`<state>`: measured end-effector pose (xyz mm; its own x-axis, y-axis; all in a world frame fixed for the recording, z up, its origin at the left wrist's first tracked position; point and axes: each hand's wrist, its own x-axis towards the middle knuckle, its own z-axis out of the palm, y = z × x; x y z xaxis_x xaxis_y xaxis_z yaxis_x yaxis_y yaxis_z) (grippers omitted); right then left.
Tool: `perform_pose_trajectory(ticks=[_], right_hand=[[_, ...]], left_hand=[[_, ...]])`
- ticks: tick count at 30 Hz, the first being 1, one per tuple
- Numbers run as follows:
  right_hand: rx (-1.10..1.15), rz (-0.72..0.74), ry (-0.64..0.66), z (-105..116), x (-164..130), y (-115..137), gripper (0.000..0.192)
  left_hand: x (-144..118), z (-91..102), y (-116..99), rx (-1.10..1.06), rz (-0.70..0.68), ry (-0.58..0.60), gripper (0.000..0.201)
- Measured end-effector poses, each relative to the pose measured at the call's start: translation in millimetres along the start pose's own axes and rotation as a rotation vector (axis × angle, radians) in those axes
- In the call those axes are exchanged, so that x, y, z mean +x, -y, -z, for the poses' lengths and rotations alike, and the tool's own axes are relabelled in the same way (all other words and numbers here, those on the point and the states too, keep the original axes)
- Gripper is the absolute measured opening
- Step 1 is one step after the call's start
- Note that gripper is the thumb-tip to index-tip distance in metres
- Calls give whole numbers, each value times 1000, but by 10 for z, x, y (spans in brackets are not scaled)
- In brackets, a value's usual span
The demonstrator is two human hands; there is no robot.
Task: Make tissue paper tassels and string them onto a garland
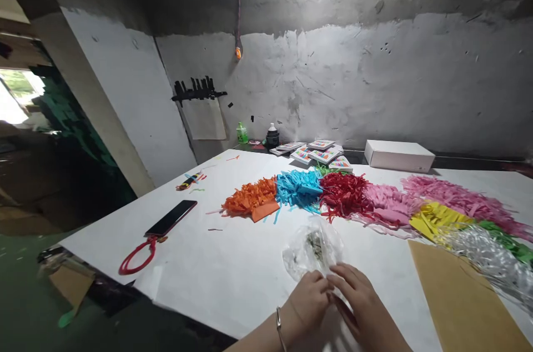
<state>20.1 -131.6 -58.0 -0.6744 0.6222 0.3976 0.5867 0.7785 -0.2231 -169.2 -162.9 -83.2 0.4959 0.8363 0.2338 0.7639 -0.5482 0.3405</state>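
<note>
A clear, crumpled plastic bag [293, 255] lies on the white table in front of me, with something greenish and grey inside that I cannot make out. My left hand [307, 297], with a bracelet at the wrist, has its fingers curled in at the bag's near end. Right beside it, my right hand [357, 297] bends its fingers over the same end, thumb tucked below. Both hands touch where they grip the bag's near edge, and part of the fingertips is hidden.
Beyond the bag runs a row of fringed paper bundles: orange [250, 199], blue [298, 188], red [343, 194], pink [389, 202] and yellow [439, 219]. Brown cardboard [462, 296] lies right, a phone [172, 217] with red cord left. A white box [398, 156] and printed cards [322, 153] stand behind.
</note>
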Motion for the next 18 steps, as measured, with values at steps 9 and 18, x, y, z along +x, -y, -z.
perform_pose_trajectory(ticks=[9, 18], right_hand=[[-184, -410, -7, -411, -49, -244, 25], [-40, -315, 86, -457, 401, 87, 34]], left_hand=[[-543, 479, 222, -40, 151, 16, 37], [-250, 489, 427, 182, 343, -14, 40]])
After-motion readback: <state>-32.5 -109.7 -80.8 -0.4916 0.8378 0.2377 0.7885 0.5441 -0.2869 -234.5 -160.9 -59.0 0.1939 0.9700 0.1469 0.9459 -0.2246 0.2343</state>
